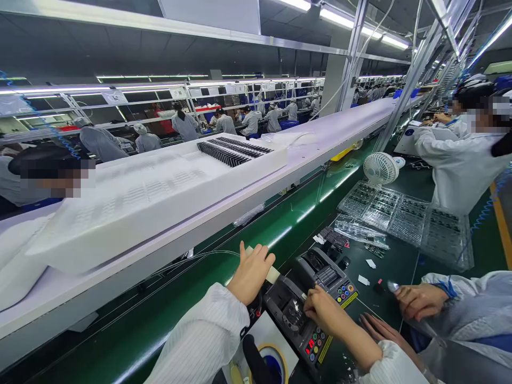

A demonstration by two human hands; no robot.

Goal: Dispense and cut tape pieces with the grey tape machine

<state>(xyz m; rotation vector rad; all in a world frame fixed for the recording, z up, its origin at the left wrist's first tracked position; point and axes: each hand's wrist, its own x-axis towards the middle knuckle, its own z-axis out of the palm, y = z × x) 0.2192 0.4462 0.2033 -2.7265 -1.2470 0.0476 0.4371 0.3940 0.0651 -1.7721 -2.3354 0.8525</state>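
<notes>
My left hand (252,272) presses on a pale strip (272,274), probably tape or paper, at the edge of the green bench (256,320). My right hand (326,314) sits with its fingers at the near automatic tape dispenser (288,314), a dark machine with a lit red display and coloured keys. Behind it stands a second dispenser (324,273). What my right fingertips touch is hidden. A roll of tape (274,354) lies below, close to my left sleeve.
A co-worker's hands (420,301) rest to my right, one holding a small tool. Clear plastic trays (404,221) of dark components lie beyond, near a white fan (380,168). A raised white shelf (160,234) carries a white foam tray (236,152) with black parts.
</notes>
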